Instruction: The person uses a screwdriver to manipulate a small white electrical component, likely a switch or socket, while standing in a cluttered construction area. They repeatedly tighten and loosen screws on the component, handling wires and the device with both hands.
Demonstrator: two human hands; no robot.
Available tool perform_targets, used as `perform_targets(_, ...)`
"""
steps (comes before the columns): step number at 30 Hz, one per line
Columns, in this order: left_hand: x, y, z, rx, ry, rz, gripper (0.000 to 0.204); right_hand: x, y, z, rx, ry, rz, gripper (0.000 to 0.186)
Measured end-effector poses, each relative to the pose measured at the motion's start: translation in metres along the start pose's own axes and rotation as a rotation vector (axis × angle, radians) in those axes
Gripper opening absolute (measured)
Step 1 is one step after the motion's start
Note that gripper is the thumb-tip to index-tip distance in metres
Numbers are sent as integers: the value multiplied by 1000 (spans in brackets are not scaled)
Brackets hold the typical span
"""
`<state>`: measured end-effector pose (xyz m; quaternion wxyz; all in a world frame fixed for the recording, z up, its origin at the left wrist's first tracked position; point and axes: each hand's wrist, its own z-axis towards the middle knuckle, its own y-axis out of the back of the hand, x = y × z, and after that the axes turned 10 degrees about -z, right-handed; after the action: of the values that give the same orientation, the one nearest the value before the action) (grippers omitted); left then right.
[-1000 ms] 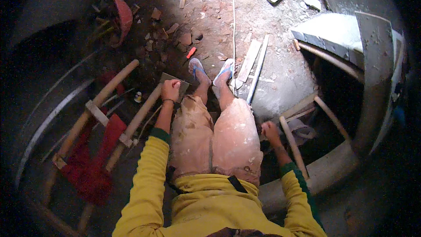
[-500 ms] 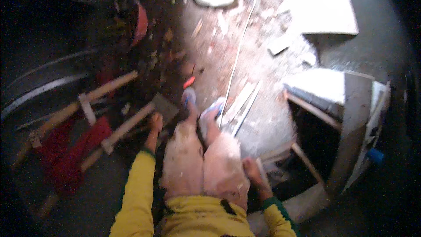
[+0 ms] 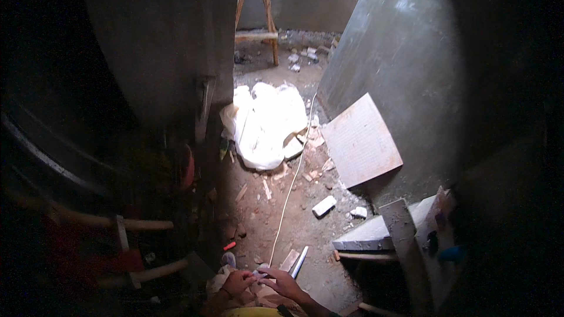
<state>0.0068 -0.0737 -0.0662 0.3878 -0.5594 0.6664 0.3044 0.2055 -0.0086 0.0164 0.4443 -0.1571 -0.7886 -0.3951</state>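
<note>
My left hand and my right hand are close together in front of my lap at the lower edge. Their fingers are bent and pinched, with the fingertips facing each other. Something small and pale shows between them; I cannot make out its kind, and part of a shoe may lie behind it. Just past my left hand a shoe shows on the floor. A thin pale cable runs from near my hands to the far wall corner. A small red object lies near the shoe.
A bright white sack-like bundle lies ahead. A square pale panel leans at the grey wall on the right. Rubble and a white block litter the floor. Wooden frame pieces stand left, a plank right, a wooden ladder far off.
My view has tilted up, bringing the ladder and walls into sight. My hands, earlier apart at either side of my legs, have come together in front of me.
</note>
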Motion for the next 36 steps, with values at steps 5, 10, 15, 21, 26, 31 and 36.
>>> perform_targets(5, -61, 12, -9, -2, -58, -86, 29, 46, 23, 16, 93, 1, -117, 25)
perform_targets(10, -60, 23, 13, 119, -182, -165, 27, 51, 24, 18, -52, 34, -250, 24)
perform_targets(15, -72, 30, 20, 177, -269, -121, 27, 46, 11, 15, -78, -232, -116, 24)
perform_targets(21, -88, 45, -8, 125, -540, 153, 25, 65, -10, 6, -63, -548, 328, 19)
perform_targets(26, -95, 48, -29, 111, -768, 114, 27, 51, -26, -6, 44, -623, 1188, 27)
perform_targets(31, -112, 43, -34, 34, -472, -108, 22, 4, 3, -23, -241, -142, 148, 26)
perform_targets(36, -163, 104, -64, -77, -385, -452, 18, 177, 19, 28, -523, -141, 11, 17)
